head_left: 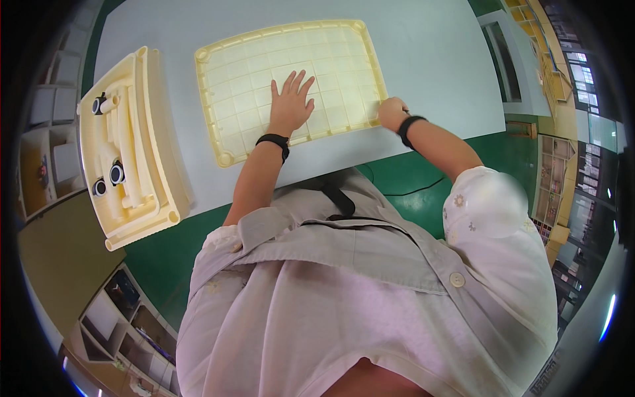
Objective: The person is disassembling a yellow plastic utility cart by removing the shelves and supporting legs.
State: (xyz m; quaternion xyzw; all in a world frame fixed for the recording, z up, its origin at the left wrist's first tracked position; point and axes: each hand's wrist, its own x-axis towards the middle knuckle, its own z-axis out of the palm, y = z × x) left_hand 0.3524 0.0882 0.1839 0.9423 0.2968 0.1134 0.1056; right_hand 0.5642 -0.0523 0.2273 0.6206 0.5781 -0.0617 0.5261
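- On the pale grey desk (423,59) in front of me lies a large cream-yellow plastic panel with a grid of square ribs (291,86), flat, its long side running left to right.
- My left hand (290,102) rests palm down on the middle of that ribbed panel, the fingers (299,81) spread wide and straight, gripping nothing, only pressing on the grid.
- My right hand (393,112) sits at the panel's lower right corner, its fingers curled in over the rim there; it looks closed on the edge, though the fingertips themselves are hidden from me.
- Each wrist carries a black band: one on the left (274,141), one on the right (410,126).
- To my left, well apart from the panel, a second cream-yellow moulded plastic part (142,165) lies on the desk with its near end jutting past the desk's edge, its hollow side up.
- Small black-and-white round fittings (117,173) sit in that part, two near its lower end and one more by the upper end.
- Below the desk the floor (152,255) is green, and a thin black cable (410,190) trails across it just beside my right forearm.
- My light grey buttoned shirt (370,278) fills the lower half of the view.
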